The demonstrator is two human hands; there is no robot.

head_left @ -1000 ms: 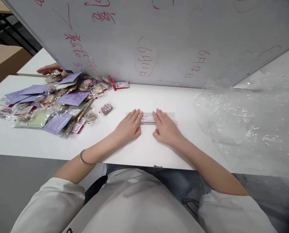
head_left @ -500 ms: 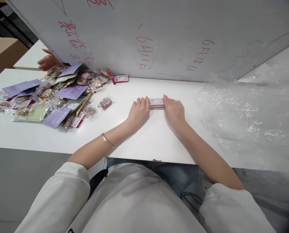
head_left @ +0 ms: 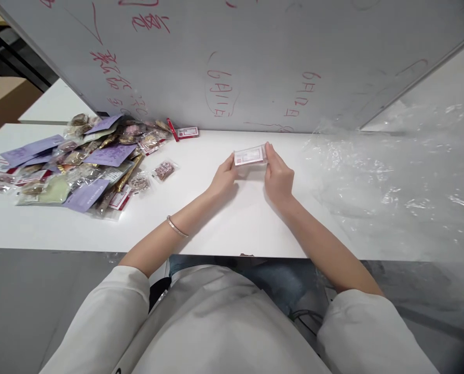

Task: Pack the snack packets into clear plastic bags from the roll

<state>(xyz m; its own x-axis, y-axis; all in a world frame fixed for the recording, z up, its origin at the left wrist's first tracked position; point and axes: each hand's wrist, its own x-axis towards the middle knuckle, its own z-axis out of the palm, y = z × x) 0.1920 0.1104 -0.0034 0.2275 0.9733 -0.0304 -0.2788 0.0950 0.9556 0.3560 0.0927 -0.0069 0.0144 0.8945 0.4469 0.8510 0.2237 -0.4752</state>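
Between my two hands is a small flat packet [head_left: 250, 155] with a white label and pinkish-red edges, held just above the white table [head_left: 216, 228]. My left hand [head_left: 224, 175] pinches its left end, fingers closed. The right end is gripped by my right hand [head_left: 277, 171], thumb and fingers closed on it. To the left of my left hand lies a small clear sachet with reddish contents [head_left: 164, 170]. Beyond it sits a heap of mixed sachets [head_left: 87, 156], some purple, some clear.
A whiteboard [head_left: 255, 62] with red handwriting stands along the table's back. At its foot lie a red-and-white box [head_left: 187, 132] and a thin red stick-like packet [head_left: 172, 129]. Crumpled clear plastic sheeting [head_left: 403, 192] covers the right side. A brown carton [head_left: 2, 101] is at far left.
The packet has risen off the table and tilted, its label now facing up towards me. My left fingers have shifted to its left end. Another person's hand behind the heap has gone from view.
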